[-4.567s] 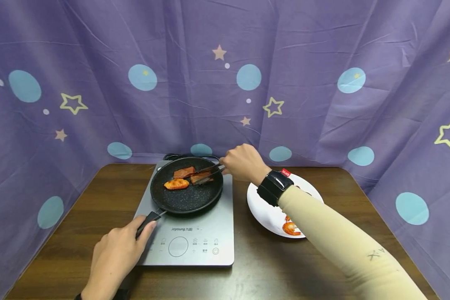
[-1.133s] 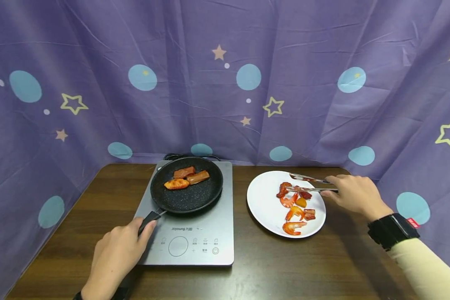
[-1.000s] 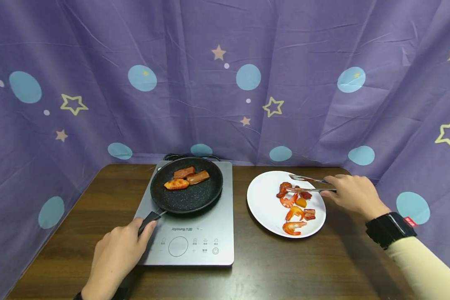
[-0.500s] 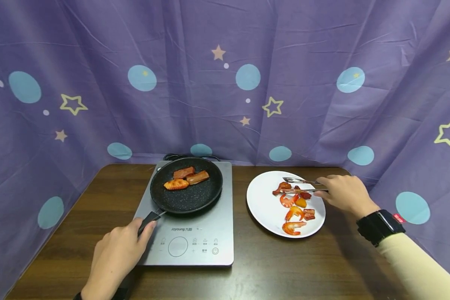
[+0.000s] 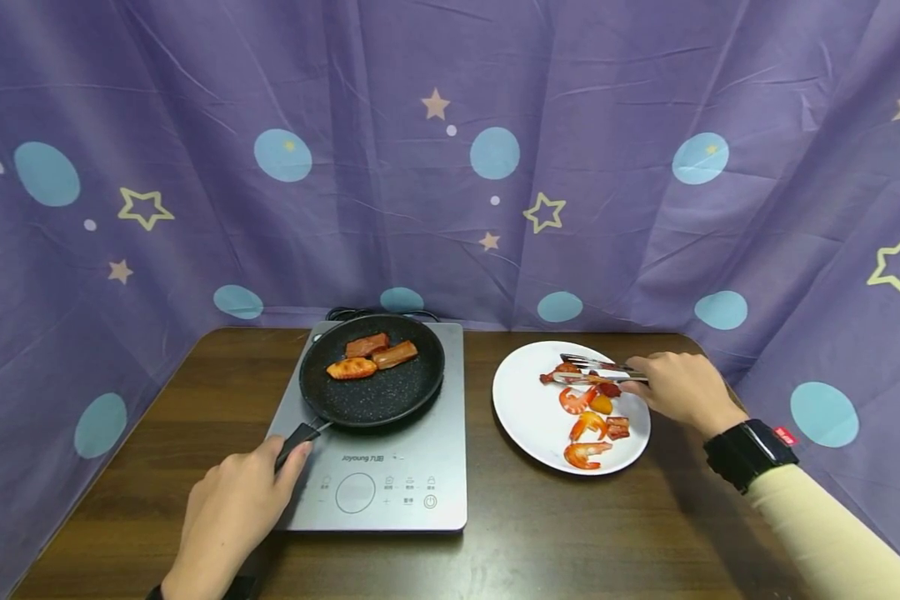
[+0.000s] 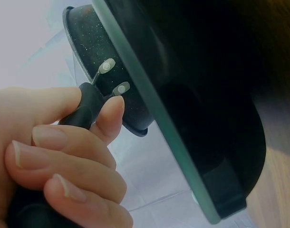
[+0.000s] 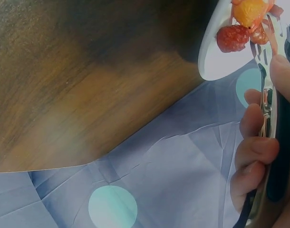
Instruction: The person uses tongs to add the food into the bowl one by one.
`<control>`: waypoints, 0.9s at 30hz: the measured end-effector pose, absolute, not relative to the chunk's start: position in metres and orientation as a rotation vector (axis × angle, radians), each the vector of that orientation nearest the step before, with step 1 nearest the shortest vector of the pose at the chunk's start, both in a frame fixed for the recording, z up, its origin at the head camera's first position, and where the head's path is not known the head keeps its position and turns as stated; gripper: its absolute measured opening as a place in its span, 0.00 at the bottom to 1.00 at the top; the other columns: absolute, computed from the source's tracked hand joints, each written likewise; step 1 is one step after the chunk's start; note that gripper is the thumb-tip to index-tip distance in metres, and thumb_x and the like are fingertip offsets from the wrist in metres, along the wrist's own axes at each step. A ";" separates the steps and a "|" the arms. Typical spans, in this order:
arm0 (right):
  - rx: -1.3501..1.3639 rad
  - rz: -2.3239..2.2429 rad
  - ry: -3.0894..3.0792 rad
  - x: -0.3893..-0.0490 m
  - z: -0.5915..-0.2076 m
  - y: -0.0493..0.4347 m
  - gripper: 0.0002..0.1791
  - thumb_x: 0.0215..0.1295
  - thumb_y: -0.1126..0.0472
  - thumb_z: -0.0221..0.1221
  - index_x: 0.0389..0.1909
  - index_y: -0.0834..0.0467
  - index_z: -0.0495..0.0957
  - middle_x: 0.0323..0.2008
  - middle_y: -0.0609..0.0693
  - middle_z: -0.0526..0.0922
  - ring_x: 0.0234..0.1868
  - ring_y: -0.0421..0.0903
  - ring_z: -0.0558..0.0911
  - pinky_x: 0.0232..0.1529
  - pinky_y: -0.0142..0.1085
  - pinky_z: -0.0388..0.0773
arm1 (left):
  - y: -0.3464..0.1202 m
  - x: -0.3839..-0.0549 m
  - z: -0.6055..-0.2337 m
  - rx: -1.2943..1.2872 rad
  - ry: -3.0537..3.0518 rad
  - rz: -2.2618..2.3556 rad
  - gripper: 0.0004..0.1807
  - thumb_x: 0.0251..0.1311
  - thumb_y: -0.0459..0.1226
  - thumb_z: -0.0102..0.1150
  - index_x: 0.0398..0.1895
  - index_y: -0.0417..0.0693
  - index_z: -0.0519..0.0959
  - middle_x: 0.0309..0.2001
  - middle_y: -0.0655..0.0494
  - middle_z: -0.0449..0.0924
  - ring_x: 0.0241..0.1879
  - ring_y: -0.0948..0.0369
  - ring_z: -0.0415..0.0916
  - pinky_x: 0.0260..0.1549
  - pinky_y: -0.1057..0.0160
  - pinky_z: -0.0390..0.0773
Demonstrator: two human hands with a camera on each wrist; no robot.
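Note:
My left hand [image 5: 232, 508] grips the black handle [image 5: 298, 443] of a speckled black frying pan [image 5: 375, 400]; the left wrist view shows fingers curled round that handle [image 6: 85, 107]. Two brown meat strips [image 5: 395, 355] and an orange grilled piece [image 5: 352, 367] lie in the pan. On the right, my right hand [image 5: 686, 390] holds metal tongs [image 5: 600, 365] over the white plate [image 5: 517, 408]. Their tips are on either side of a reddish-brown drumstick-like piece [image 5: 549, 377]; whether they pinch it I cannot tell. Several shrimp [image 5: 588, 427] and a small meat piece [image 5: 617, 427] lie nearby.
The pan stands on a silver induction cooker [image 5: 420, 467] with touch controls at its front. Black cable [image 5: 345, 313] lies behind it. A purple patterned curtain [image 5: 420, 208] hangs behind and beside the brown wooden table [image 5: 525, 533].
The tongs were at a meat strip in the pan, then over the plate's right side; they have since moved left. The drumstick-like piece has shifted slightly left. My left hand has stayed put.

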State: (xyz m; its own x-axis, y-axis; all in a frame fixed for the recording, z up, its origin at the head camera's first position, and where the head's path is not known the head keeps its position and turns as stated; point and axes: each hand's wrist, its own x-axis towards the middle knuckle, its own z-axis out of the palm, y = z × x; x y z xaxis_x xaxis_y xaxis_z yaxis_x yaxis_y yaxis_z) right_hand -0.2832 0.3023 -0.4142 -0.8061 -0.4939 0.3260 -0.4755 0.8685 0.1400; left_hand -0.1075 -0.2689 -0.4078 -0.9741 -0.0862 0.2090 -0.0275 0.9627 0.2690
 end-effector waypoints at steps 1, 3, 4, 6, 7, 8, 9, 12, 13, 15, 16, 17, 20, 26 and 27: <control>0.722 -0.071 -2.686 -0.283 -0.415 0.302 0.21 0.64 0.45 0.73 0.48 0.55 0.88 0.31 0.53 0.88 0.28 0.58 0.87 0.22 0.53 0.77 | -0.269 -0.107 -0.408 0.085 -2.892 -0.394 0.27 0.79 0.57 0.54 0.46 0.41 0.83 0.22 0.43 0.80 0.18 0.50 0.75 0.12 0.52 0.64; 0.725 -0.070 -2.687 -0.283 -0.416 0.301 0.20 0.64 0.45 0.73 0.48 0.55 0.88 0.30 0.53 0.88 0.27 0.57 0.86 0.21 0.52 0.76 | -0.269 -0.107 -0.408 0.085 -2.889 -0.396 0.27 0.79 0.57 0.53 0.45 0.42 0.83 0.22 0.43 0.80 0.18 0.49 0.76 0.12 0.51 0.64; 0.725 -0.068 -2.689 -0.283 -0.416 0.301 0.20 0.64 0.45 0.73 0.48 0.55 0.88 0.30 0.52 0.88 0.27 0.57 0.86 0.21 0.52 0.76 | -0.269 -0.107 -0.408 0.086 -2.888 -0.395 0.26 0.79 0.57 0.54 0.45 0.42 0.83 0.22 0.43 0.80 0.18 0.49 0.76 0.12 0.51 0.64; 0.724 -0.068 -2.691 -0.281 -0.417 0.301 0.20 0.65 0.45 0.72 0.48 0.55 0.88 0.30 0.52 0.88 0.26 0.56 0.86 0.20 0.51 0.75 | -0.269 -0.107 -0.408 0.088 -2.890 -0.396 0.26 0.79 0.57 0.54 0.45 0.42 0.83 0.23 0.42 0.81 0.19 0.48 0.77 0.12 0.51 0.64; 0.723 -0.068 -2.691 -0.281 -0.418 0.301 0.20 0.65 0.45 0.72 0.48 0.55 0.88 0.29 0.52 0.88 0.26 0.56 0.86 0.20 0.51 0.75 | -0.269 -0.107 -0.408 0.088 -2.891 -0.396 0.26 0.79 0.57 0.54 0.45 0.42 0.83 0.23 0.42 0.81 0.19 0.48 0.77 0.12 0.51 0.64; 0.723 -0.071 -2.689 -0.280 -0.419 0.301 0.20 0.65 0.45 0.72 0.48 0.55 0.89 0.29 0.52 0.88 0.25 0.55 0.85 0.20 0.50 0.75 | -0.269 -0.107 -0.408 0.088 -2.892 -0.396 0.26 0.79 0.57 0.54 0.45 0.42 0.83 0.24 0.42 0.81 0.19 0.48 0.77 0.12 0.51 0.64; 0.723 -0.073 -2.685 -0.280 -0.419 0.301 0.20 0.65 0.45 0.72 0.48 0.55 0.89 0.29 0.52 0.87 0.25 0.55 0.85 0.20 0.50 0.75 | -0.269 -0.107 -0.408 0.087 -2.892 -0.395 0.27 0.79 0.57 0.54 0.46 0.42 0.83 0.23 0.42 0.81 0.19 0.48 0.77 0.12 0.51 0.64; 0.722 -0.075 -2.665 -0.279 -0.422 0.301 0.19 0.65 0.44 0.72 0.47 0.55 0.89 0.28 0.52 0.87 0.23 0.54 0.84 0.19 0.50 0.74 | -0.269 -0.108 -0.408 0.087 -2.899 -0.394 0.27 0.79 0.57 0.53 0.46 0.41 0.83 0.23 0.43 0.80 0.18 0.49 0.76 0.12 0.52 0.64; 0.720 -0.077 -2.658 -0.279 -0.422 0.302 0.19 0.65 0.44 0.72 0.47 0.54 0.89 0.27 0.51 0.87 0.23 0.54 0.84 0.19 0.50 0.74 | -0.269 -0.108 -0.408 0.087 -2.901 -0.395 0.27 0.79 0.57 0.53 0.46 0.41 0.83 0.23 0.43 0.80 0.18 0.50 0.75 0.12 0.52 0.64; 0.718 -0.073 -2.648 -0.278 -0.423 0.301 0.18 0.65 0.45 0.72 0.46 0.54 0.89 0.27 0.51 0.87 0.22 0.54 0.84 0.18 0.49 0.74 | -0.269 -0.108 -0.407 0.086 -2.902 -0.394 0.28 0.79 0.58 0.53 0.46 0.41 0.83 0.22 0.44 0.79 0.18 0.51 0.75 0.12 0.52 0.64; 0.717 -0.070 -2.644 -0.278 -0.423 0.301 0.18 0.65 0.45 0.72 0.46 0.53 0.89 0.27 0.51 0.87 0.22 0.54 0.84 0.18 0.49 0.74 | -0.269 -0.108 -0.407 0.086 -2.902 -0.393 0.28 0.79 0.58 0.53 0.46 0.41 0.83 0.22 0.44 0.79 0.18 0.50 0.75 0.12 0.52 0.64; 0.716 -0.069 -2.644 -0.278 -0.423 0.301 0.18 0.65 0.45 0.72 0.45 0.53 0.89 0.26 0.51 0.87 0.22 0.54 0.83 0.18 0.49 0.74 | -0.269 -0.108 -0.407 0.085 -2.899 -0.393 0.28 0.79 0.58 0.53 0.46 0.41 0.83 0.22 0.44 0.79 0.18 0.50 0.75 0.12 0.52 0.64; 0.711 -0.072 -2.640 -0.279 -0.424 0.300 0.17 0.64 0.45 0.72 0.44 0.53 0.89 0.26 0.50 0.86 0.21 0.53 0.82 0.18 0.49 0.73 | -0.269 -0.107 -0.408 0.084 -2.892 -0.394 0.27 0.79 0.58 0.53 0.45 0.41 0.83 0.22 0.44 0.79 0.18 0.50 0.75 0.12 0.52 0.64; 0.689 -0.092 -2.649 -0.276 -0.428 0.300 0.17 0.65 0.44 0.72 0.44 0.52 0.89 0.25 0.48 0.85 0.20 0.51 0.81 0.17 0.48 0.73 | -0.269 -0.107 -0.408 0.083 -2.889 -0.392 0.27 0.78 0.57 0.54 0.45 0.41 0.83 0.23 0.43 0.80 0.18 0.49 0.76 0.12 0.52 0.64; 0.682 -0.088 -2.655 -0.276 -0.428 0.300 0.17 0.65 0.44 0.72 0.44 0.52 0.89 0.26 0.48 0.86 0.20 0.51 0.81 0.17 0.47 0.73 | -0.268 -0.107 -0.408 0.082 -2.889 -0.391 0.27 0.78 0.57 0.54 0.46 0.41 0.83 0.23 0.43 0.80 0.18 0.49 0.75 0.12 0.52 0.64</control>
State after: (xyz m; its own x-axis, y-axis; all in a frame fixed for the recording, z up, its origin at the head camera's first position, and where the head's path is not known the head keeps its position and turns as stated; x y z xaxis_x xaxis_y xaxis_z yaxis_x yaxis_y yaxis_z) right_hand -0.2756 0.3000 -0.4280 -0.8026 -0.4753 0.3605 -0.4503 0.8791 0.1564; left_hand -0.1072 -0.2684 -0.4080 -0.9732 -0.0851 0.2135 -0.0253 0.9630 0.2684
